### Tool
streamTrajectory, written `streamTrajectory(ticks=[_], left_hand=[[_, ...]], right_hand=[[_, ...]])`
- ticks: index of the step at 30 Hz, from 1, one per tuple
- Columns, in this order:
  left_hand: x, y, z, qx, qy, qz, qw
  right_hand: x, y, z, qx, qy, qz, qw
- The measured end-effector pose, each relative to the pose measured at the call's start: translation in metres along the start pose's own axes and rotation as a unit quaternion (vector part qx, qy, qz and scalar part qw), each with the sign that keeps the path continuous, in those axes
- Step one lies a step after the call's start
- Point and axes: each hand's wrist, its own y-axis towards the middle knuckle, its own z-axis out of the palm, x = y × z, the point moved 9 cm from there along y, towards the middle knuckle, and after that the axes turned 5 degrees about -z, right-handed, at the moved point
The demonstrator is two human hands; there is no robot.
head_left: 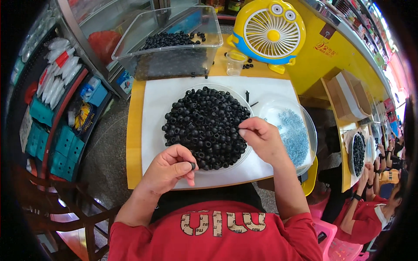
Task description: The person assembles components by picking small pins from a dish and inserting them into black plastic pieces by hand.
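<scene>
A heaped mound of small black round pieces with hollow openings fills a shallow clear round tray in front of me. At the mound's near left edge, my left hand pinches one black piece between thumb and fingers. My right hand is at the mound's right edge, thumb and forefinger pressed together; whatever is between them is too small to make out. To its right, another clear round tray holds many tiny pale-blue clear pieces.
A clear bin of black pieces stands back left, with a clear cup and a yellow fan beside it. Two dark slim pieces lie on the white sheet. At far right, another person sits at a table.
</scene>
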Motion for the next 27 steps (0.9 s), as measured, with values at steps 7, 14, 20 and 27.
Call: streamTrajectory(ticks=[7,14,20,27], left_hand=[[0.004,0.001,-0.009,0.0,0.007,-0.012,1.0],[-0.001,-0.002,-0.009,0.004,0.028,-0.013,1.0],[-0.005,0.007,-0.009,-0.045,0.015,-0.007,0.999],[-0.003,0.025,0.005,-0.076,0.033,0.034,0.996]], right_hand=[[0.047,0.034,0.041,0.017,-0.328,-0.209,0.921],[0.041,0.05,0.068,0.101,-0.471,-0.255,0.838],[0.035,0.036,0.045,0.078,-0.121,-0.09,0.986],[0.02,0.001,0.047,0.053,0.192,0.042,0.979]])
